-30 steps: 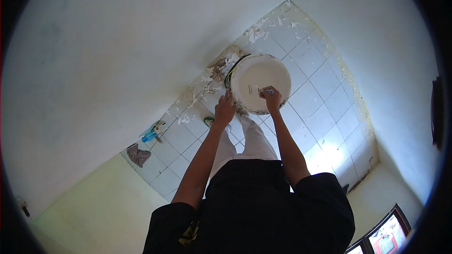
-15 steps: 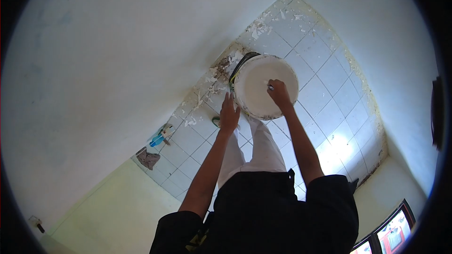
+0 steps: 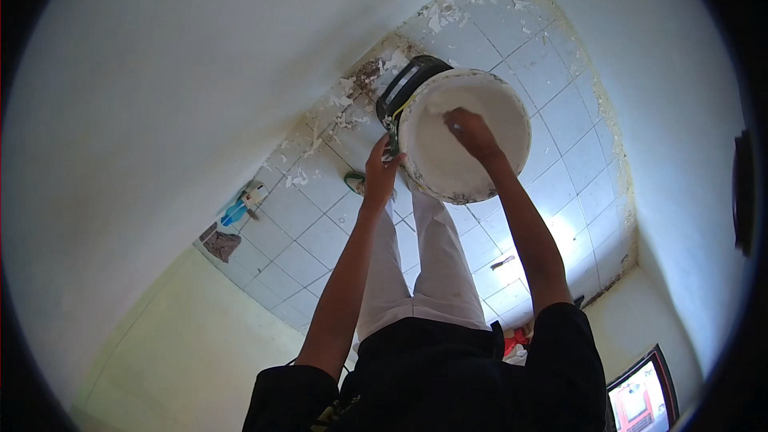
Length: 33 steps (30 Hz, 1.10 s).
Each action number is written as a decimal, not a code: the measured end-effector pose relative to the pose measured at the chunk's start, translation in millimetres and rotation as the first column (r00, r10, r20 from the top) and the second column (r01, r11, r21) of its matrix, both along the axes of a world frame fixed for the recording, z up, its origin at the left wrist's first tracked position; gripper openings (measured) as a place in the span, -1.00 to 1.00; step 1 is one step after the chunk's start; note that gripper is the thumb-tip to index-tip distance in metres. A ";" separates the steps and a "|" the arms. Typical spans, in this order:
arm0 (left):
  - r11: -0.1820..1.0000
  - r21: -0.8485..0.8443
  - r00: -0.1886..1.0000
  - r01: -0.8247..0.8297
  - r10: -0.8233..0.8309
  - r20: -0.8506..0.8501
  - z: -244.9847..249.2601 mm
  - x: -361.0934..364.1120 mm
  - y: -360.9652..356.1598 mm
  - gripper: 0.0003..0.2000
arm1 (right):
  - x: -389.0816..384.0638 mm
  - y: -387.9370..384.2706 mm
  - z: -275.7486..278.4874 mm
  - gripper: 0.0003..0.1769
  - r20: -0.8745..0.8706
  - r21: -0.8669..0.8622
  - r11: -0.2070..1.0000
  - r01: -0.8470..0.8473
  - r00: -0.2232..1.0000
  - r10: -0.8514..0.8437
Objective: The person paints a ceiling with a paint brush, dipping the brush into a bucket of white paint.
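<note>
A wide round bucket (image 3: pixel 524 138) with a whitish, smeared inside and a dark outer side stands in front of my legs, tilted a little toward me. My left hand (image 3: pixel 380 170) is at its left edge, thumb by the rim and fingers curled on the dark outer side. Over the bucket's mouth, my right hand (image 3: pixel 474 134) is closed with its knuckles up. A small pale bit shows at its fingers, but what it grips is hidden. White material (image 3: pixel 436 164) covers the bucket's bottom.
Peeled paint flakes (image 3: pixel 444 14) lie along the wall base on the tiled floor (image 3: pixel 552 144). A blue-handled tool (image 3: pixel 234 213) and a grey-brown cloth (image 3: pixel 222 245) lie at left. A small dark item (image 3: pixel 502 262) is on the tiles at right. Walls meet at the upper corner.
The bucket has tipped toward me, showing more of its dark outer side. My left hand has gone from flat beside it to curled at its edge. My right hand has shifted slightly up.
</note>
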<state>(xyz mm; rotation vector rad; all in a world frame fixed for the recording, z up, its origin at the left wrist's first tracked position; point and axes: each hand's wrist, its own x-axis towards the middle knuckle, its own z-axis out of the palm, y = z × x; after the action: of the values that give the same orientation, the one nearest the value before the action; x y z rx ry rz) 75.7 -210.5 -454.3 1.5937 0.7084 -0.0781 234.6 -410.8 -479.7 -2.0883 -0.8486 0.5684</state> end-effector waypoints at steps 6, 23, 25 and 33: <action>0.997 0.037 0.992 0.072 -0.068 -0.102 5.1 10.9 8.1 -0.49 | 6.0 -37.0 14.7 -0.83 0.168 -0.376 0.903 0.209 0.974 -0.155; 0.990 0.106 0.965 0.090 -0.061 -0.256 5.2 21.9 -1.0 -0.77 | 4.5 -25.3 19.9 -0.84 0.075 -0.421 0.902 0.096 0.995 -0.070; 0.992 0.097 0.968 0.085 -0.059 -0.246 -1.3 18.9 -1.3 -0.78 | -9.7 -39.1 18.7 -0.85 0.004 -0.412 0.911 0.003 1.000 -0.001; 0.996 0.075 0.954 0.055 -0.030 -0.298 -0.3 20.9 -2.3 -0.77 | -13.3 -6.3 4.5 -0.83 0.039 -0.258 0.929 -0.264 0.958 0.284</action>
<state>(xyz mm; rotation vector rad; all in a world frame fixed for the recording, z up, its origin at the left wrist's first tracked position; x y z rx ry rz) 96.5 -212.8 -454.6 1.6955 0.9192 -0.3294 221.3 -417.1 -475.2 -2.2444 -1.1775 0.7836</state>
